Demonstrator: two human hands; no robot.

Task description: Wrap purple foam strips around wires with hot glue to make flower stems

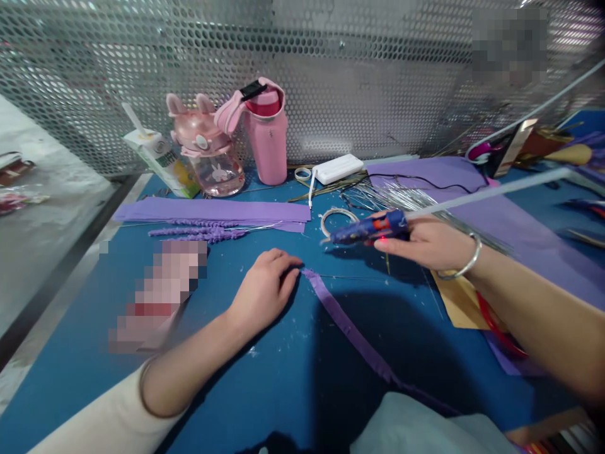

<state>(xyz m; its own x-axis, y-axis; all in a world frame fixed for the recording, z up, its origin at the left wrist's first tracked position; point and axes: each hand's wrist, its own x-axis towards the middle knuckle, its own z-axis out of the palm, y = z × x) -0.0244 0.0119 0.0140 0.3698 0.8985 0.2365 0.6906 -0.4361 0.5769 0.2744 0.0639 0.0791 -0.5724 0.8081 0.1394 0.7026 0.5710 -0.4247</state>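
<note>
My left hand (265, 287) rests low over the blue tabletop (278, 366), fingers pinched at the frilled end of a narrow purple paper strip (347, 325). From that end the strip curves down toward the front edge, and a thin wire (359, 277) runs off to the right. My right hand (430, 243) grips a blue hot glue gun (366, 228) whose nozzle points left, above the strip's end and apart from it. A red light glows on the gun, and a long whitish glue stick (491, 191) sticks out of its back.
Purple paper strips (212, 209) and frilled purple stems (203, 232) lie at back left. Behind stand a drink carton (163, 161), a clear bottle (220, 170) and a pink tumbler (268, 145). A tape roll (326, 221), a white power bank (338, 169), wires (392, 197) and purple sheets (515, 221) lie beyond the gun.
</note>
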